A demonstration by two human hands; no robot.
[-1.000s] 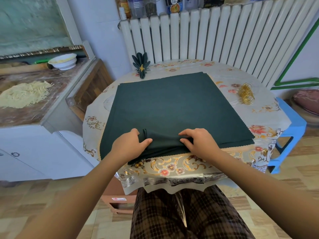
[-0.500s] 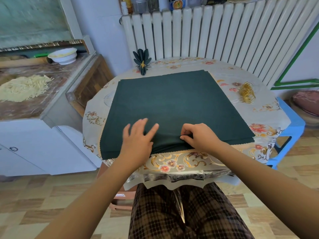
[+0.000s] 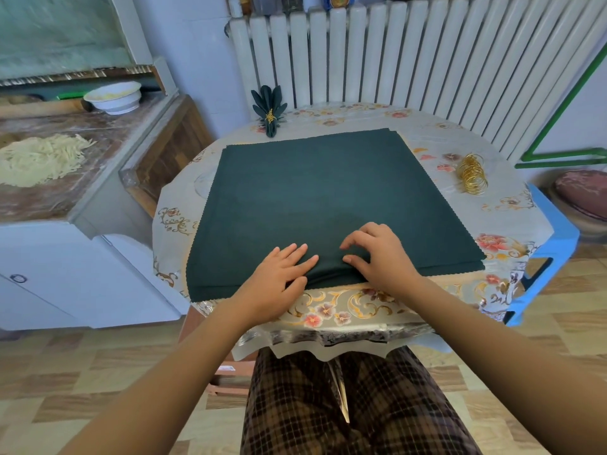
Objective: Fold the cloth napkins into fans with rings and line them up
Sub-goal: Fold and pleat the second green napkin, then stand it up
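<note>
Napkin (image 3: pixel 322 198) is lying w/ its near edge at the tabletop's (image 3: pixel 512 224) near edge. Left hand (image 3: pixel 277 277) is pressing flat, fingers straight; right hand (image 3: pixel 377 257) is pinching a fold. Rings (image 3: pixel 471 174) are sitting near the right edge, fan (image 3: pixel 268 110) at the far-left corner.

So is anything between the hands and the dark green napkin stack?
Nothing visible: the left hand lies flat on the dark green cloth napkin stack, and the right hand touches its near fold with curled fingertips.
</note>
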